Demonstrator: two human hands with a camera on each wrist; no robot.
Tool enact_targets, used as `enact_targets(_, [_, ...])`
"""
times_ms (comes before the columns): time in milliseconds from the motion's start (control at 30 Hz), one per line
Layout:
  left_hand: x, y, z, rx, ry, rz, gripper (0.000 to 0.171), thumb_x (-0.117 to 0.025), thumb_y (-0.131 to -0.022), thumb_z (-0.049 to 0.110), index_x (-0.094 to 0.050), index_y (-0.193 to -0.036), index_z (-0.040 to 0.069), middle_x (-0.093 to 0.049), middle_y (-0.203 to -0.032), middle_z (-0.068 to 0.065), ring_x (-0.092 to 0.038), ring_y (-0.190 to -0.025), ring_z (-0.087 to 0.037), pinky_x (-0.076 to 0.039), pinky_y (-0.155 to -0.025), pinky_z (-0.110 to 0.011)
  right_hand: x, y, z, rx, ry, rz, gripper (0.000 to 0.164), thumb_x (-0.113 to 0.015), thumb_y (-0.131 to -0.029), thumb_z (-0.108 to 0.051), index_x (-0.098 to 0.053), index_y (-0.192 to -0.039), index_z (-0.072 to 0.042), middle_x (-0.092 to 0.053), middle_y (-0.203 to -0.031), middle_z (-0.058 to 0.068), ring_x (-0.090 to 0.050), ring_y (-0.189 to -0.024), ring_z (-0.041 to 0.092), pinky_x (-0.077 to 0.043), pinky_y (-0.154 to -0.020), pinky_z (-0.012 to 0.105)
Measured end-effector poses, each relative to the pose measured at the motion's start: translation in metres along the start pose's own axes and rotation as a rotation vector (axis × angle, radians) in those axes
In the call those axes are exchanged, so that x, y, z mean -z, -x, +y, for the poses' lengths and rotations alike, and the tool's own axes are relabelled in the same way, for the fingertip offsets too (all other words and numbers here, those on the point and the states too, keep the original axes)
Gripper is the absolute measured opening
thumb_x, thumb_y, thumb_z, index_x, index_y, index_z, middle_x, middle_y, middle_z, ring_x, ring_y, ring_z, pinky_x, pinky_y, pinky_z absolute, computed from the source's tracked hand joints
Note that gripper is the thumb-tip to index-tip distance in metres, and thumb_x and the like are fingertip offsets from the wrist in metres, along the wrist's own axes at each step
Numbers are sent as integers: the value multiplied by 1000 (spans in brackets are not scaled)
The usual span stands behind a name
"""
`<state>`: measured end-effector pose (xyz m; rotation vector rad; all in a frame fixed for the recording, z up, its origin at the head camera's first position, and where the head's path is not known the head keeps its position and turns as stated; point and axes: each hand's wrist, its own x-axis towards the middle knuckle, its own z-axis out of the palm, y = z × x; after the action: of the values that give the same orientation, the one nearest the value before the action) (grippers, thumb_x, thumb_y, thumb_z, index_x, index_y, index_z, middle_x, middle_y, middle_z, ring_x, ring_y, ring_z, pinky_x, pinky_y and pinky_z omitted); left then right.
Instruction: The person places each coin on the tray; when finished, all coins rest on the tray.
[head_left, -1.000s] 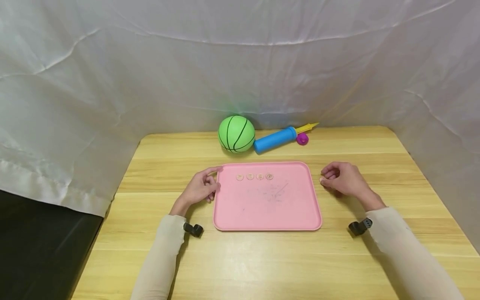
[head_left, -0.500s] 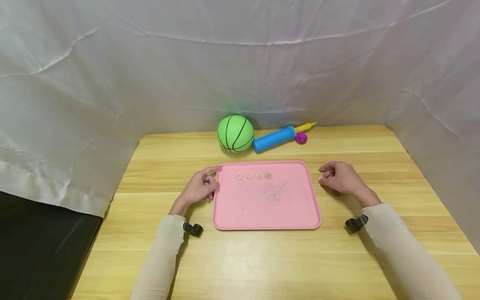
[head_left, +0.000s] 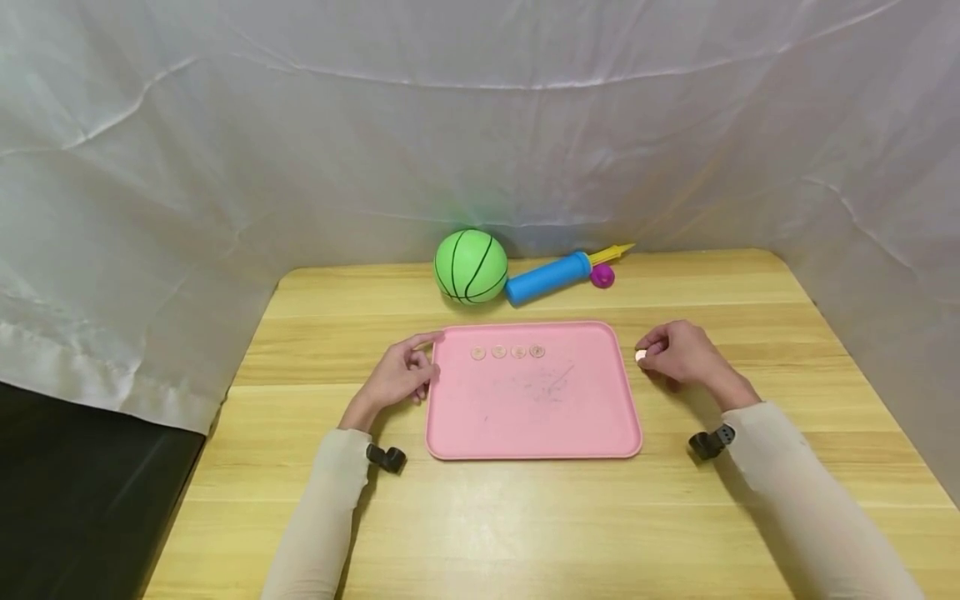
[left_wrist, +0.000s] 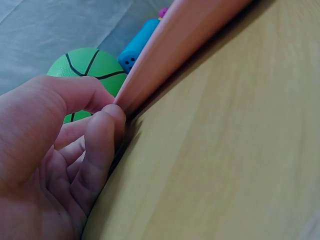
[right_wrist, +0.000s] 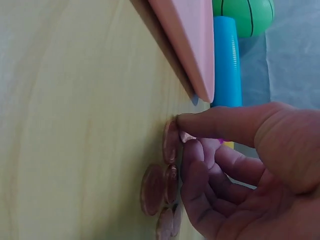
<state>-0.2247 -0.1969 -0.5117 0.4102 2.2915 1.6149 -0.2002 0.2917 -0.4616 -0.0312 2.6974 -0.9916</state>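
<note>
My left hand holds the left edge of a pink tray near its far corner, with thumb and a fingertip at the rim in the left wrist view. Several round, coin-like discs lie in a row in the tray's far part. Just right of the tray, my right hand pinches a coin between thumb and fingers, low over the table. Beneath that hand in the right wrist view, several copper-coloured coins are on the wood; the head view hides them behind the hand.
A green ball stands behind the tray, beside a blue hand pump with a yellow tip. A small purple piece lies by the pump. Grey cloth hangs around the wooden table.
A coin face now shows brightly at my right fingertips, where only an edge was visible before. The right hand has shifted slightly left; the left hand stays on the tray's rim.
</note>
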Motion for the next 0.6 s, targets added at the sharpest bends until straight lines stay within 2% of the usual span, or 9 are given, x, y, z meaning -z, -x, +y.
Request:
enact_targets(100, [0, -1, 0, -4, 0, 0, 63, -65, -102, -3, -50, -162, 6, -67, -82, -8, -60, -55, -13, -58, -46, -24, 1, 0, -1, 1, -4, -4, 24, -79, -97, -13, -75, -112, 5, -72, -86, 8, -65, -60, 18, -59, -50, 33])
enact_targets(400, [0, 0, -1, -4, -5, 0, 62, -65, -102, -3, -49, -162, 5, -67, -81, -8, -59, -54, -14, -57, -46, -24, 0, 1, -2, 47, -10, -1, 21, -77, -101, -17, -77, -111, 1, -74, -91, 12, -65, -70, 18, -58, -51, 30])
enact_targets(600, [0, -1, 0, 3, 0, 2, 62, -64, -103, -3, -50, -162, 7, -67, -82, -8, -60, -54, -13, -57, -46, -23, 1, -2, -12, 65, 10, 24, 27, -78, -102, -25, -79, -116, -2, -78, -99, 12, -66, -84, 19, -57, -67, 26])
